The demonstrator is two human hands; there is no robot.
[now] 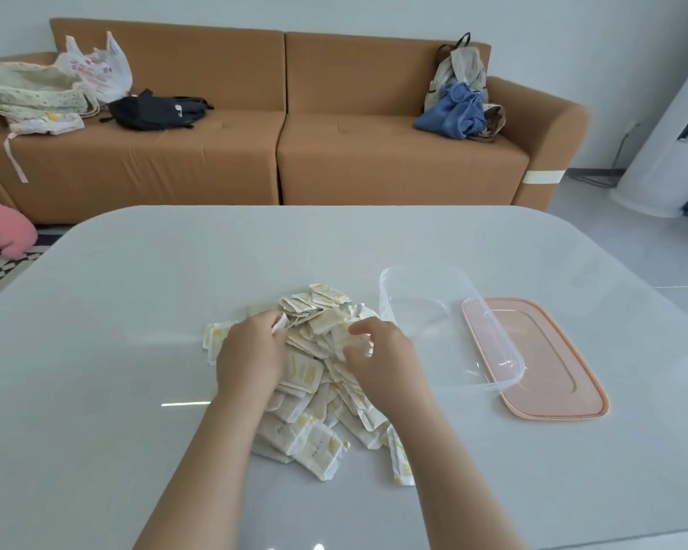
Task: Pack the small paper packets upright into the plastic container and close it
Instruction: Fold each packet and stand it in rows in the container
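Packets: small flat white paper packets with yellow print [306, 375], a loose overlapping heap lying flat on the pale grey table [136, 311], mid-width, toward its near edge.
Held packet: one, pinched by the left hand [251, 351] over the heap.
Container: clear rectangular plastic container [433, 323], upright, open, empty, just right of the heap.
Lid: flat pink plastic lid [553, 367], off, lying at the container's right, its left edge seen through the clear wall.

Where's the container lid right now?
Head view: the pink lid lies flat on the table at the right, beside the clear container, whose right rim overlaps its left edge in view; the packet pile is left of both.
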